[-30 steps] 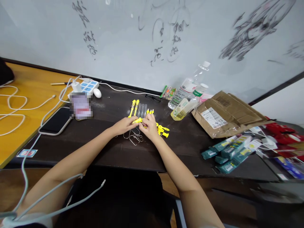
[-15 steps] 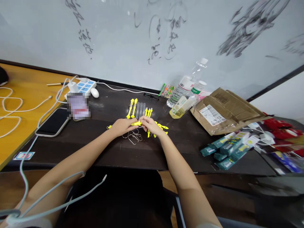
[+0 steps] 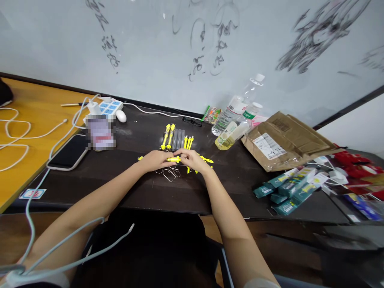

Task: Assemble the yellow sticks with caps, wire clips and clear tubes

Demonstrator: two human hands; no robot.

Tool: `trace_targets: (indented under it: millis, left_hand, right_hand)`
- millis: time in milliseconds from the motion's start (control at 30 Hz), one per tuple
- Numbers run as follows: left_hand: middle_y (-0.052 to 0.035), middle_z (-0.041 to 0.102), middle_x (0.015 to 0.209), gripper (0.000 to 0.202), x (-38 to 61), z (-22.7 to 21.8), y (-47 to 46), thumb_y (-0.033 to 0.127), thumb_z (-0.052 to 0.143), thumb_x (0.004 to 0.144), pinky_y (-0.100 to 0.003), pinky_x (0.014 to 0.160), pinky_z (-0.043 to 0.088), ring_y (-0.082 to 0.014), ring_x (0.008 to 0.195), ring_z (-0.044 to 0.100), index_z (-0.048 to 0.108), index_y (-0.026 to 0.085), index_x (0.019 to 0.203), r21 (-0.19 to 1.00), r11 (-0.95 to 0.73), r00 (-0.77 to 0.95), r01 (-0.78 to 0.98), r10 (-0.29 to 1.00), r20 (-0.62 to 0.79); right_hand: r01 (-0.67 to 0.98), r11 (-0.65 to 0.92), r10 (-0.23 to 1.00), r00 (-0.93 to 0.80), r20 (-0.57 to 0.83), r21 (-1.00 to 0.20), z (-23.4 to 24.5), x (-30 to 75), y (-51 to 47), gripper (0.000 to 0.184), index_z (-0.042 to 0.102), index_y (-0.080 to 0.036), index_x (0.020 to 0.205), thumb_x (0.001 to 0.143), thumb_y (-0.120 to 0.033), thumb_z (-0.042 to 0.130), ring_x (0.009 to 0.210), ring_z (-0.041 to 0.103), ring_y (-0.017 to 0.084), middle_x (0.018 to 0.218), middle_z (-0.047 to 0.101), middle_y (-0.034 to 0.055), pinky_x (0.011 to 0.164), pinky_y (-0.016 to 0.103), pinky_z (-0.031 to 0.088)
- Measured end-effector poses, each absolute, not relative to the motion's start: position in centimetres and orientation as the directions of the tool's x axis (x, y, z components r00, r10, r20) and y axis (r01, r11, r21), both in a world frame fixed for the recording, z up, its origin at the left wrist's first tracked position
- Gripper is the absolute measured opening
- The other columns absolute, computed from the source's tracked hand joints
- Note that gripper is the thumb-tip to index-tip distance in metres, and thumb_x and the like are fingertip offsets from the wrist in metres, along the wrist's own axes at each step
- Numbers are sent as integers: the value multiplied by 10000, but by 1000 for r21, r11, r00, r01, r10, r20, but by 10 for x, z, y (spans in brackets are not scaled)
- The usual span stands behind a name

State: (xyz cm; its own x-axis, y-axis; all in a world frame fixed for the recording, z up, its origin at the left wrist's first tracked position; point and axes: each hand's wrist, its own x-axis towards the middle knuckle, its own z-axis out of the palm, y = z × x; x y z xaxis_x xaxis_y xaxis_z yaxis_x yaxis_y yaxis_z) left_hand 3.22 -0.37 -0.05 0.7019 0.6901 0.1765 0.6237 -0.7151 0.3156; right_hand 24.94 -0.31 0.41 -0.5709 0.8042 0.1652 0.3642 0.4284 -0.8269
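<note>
Between my left hand (image 3: 154, 161) and my right hand (image 3: 192, 159), low over the dark table, is a yellow plastic piece (image 3: 173, 159). Fingers of both hands close on it from either end and hide part of it. Bent metal wires (image 3: 169, 173) lie just below my hands. Beyond my fingers stand out two yellow-ended tubes (image 3: 168, 137), several clear tubes (image 3: 179, 139) and a few thin yellow rods (image 3: 188, 142), all side by side. More small yellow parts (image 3: 207, 159) lie beside my right hand, partly covered by it.
Left are a phone (image 3: 68, 153), another phone with a blurred screen (image 3: 101, 134), a power strip (image 3: 111, 107), a white mouse (image 3: 121, 116) and loose cables. Two bottles (image 3: 238, 126), a brown parcel (image 3: 288, 140) and green boxes (image 3: 295, 190) occupy the right. A whiteboard (image 3: 156, 60) rises behind.
Both hands stay together at the yellow piece, which now lies more level between the fingers. My right hand's fingers have shifted slightly; the whole view has moved a little.
</note>
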Motion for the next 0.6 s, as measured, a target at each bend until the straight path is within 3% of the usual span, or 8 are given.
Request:
trace_targets:
  millis: [133,300,433,600]
  left_hand:
    - [-43,676,829,427,31,-3,-1,526,364,935,-243,612,383,-179,728,626,598,193,1066,307,-711,683,632,699,214]
    - [-66,690,926,399,34,-5,-4,487,355,949,-246,629,403,-184,766,642,584,185,1074,294,-690,641,661,724,256]
    - [-80,686,994,389,36,-4,-7,469,365,951,-266,648,418,-209,807,652,560,183,1127,297,-653,607,696,757,243]
    - [-77,681,899,403,33,-3,-4,469,357,951,-274,646,415,-208,774,641,569,168,1113,323,-665,618,673,746,248]
  right_hand:
    - [250,304,822,-556,121,-919,-1,246,-2,187,605,-173,946,806,-258,515,417,305,58,511,373,-83,422,191,233]
    - [92,133,877,-476,74,-987,-13,237,-1,192,559,-193,917,768,-310,592,337,206,34,462,306,-120,335,175,190]
    - [-23,111,889,-445,110,-994,-16,230,-3,211,546,-198,904,751,-320,623,331,184,26,454,290,-131,322,163,186]
    - [-56,119,911,-391,131,-991,-18,225,-5,222,526,-201,874,746,-343,640,328,192,24,447,283,-136,323,161,188]
